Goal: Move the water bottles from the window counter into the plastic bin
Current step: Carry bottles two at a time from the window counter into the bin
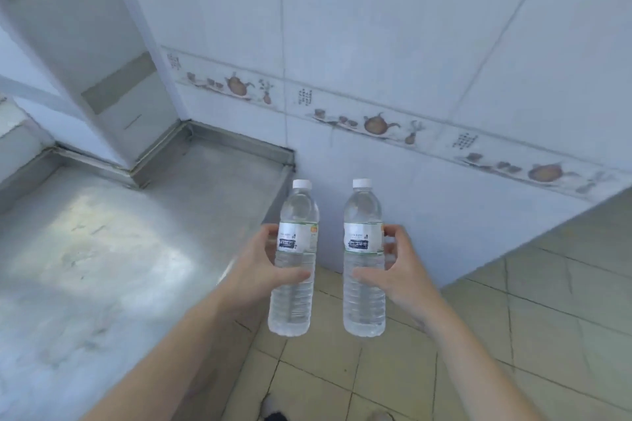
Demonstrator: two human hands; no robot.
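Bottles held upright, one per hand, clear of the surface and over the floor. Left hand wrapped round left bottle at label height, thumb across the front, fingers behind. Right hand likewise closed round right bottle, fingers curled at the label edge, thumb low on the front. Both caps seated; both bottles apparently full. Bottles near each other, not touching. No further bottles seen on the surface. Bin not in view; location could not be told.

Judged stage: carry phase, both bottles lifted, deposit not yet made.

Risks noted: ribbed, thin-walled plastic likely to flex under a squeeze, so a slackened grip could let a full bottle slide down and drop to the tiled floor. Simultaneous release into an unseen bin liable to misjudgement; bottles could strike the rim or each other. Turning near the surface corner could knock the left bottle.
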